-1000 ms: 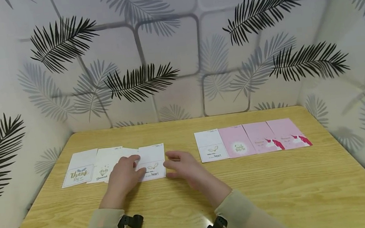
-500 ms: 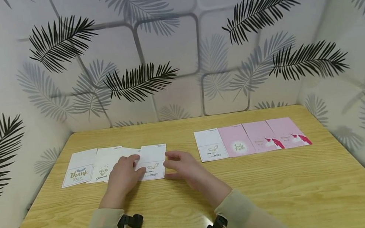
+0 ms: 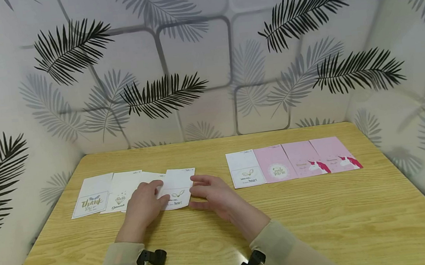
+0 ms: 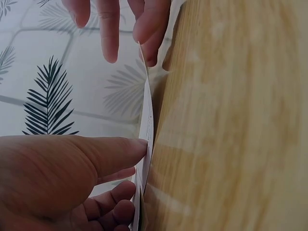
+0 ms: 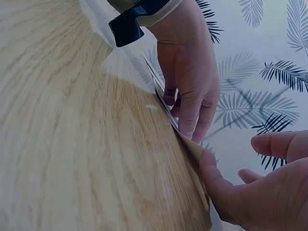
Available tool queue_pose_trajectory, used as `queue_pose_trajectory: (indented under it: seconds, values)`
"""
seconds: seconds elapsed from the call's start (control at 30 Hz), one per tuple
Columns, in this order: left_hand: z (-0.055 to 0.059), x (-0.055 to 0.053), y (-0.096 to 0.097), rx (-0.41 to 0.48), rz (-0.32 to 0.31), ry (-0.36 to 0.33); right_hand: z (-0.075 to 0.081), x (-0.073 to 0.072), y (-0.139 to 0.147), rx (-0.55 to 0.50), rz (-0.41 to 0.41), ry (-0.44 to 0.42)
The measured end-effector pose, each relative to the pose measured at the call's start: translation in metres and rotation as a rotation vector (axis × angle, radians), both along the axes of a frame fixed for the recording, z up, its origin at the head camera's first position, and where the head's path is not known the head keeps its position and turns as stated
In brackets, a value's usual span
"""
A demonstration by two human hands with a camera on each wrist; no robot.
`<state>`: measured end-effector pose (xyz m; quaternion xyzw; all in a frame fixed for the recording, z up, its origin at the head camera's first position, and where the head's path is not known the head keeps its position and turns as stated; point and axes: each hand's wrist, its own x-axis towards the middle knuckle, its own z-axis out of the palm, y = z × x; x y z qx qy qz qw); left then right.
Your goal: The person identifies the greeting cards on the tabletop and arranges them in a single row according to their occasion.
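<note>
My left hand rests on a row of white cards, its thumb pressing the left part of a white "heart" card. In the left wrist view, the left thumb presses the card's face. My right hand is at this card's right edge. The right thumb touches the slightly raised edge, while the other visible fingers stand apart from the thumb. Beside the left hand lie a "Thank you" card and a diamond card. Another white card is mostly hidden.
On the table's right half lies a second row: a white heart card, a pink card and two pink unicorn cards. The wooden table ends at leaf-patterned walls. Each wrist wears a black camera band.
The white heart card has shifted slightly right, and its lower right corner now lifts. A little more of the card behind it shows. The left hand has stayed put.
</note>
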<state>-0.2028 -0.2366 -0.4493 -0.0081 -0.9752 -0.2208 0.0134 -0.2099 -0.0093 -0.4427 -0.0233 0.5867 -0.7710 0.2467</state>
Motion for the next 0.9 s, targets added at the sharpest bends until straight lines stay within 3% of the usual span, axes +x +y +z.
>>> queue_pose_trajectory:
  seconds: [0.3, 0.63, 0.9]
  values:
    - [0.0003, 0.0003, 0.0000, 0.001, 0.002, -0.002, -0.0015, 0.0008, -0.0013, -0.065, 0.026, -0.001]
    - [0.0018, 0.0008, 0.0004, 0.003, -0.006, -0.002, -0.0027, 0.0018, -0.0032, 0.044, 0.055, 0.039]
    - [0.0034, -0.0027, -0.0012, 0.078, -0.002, -0.022, -0.0012, 0.0026, -0.0014, 0.065, 0.048, 0.059]
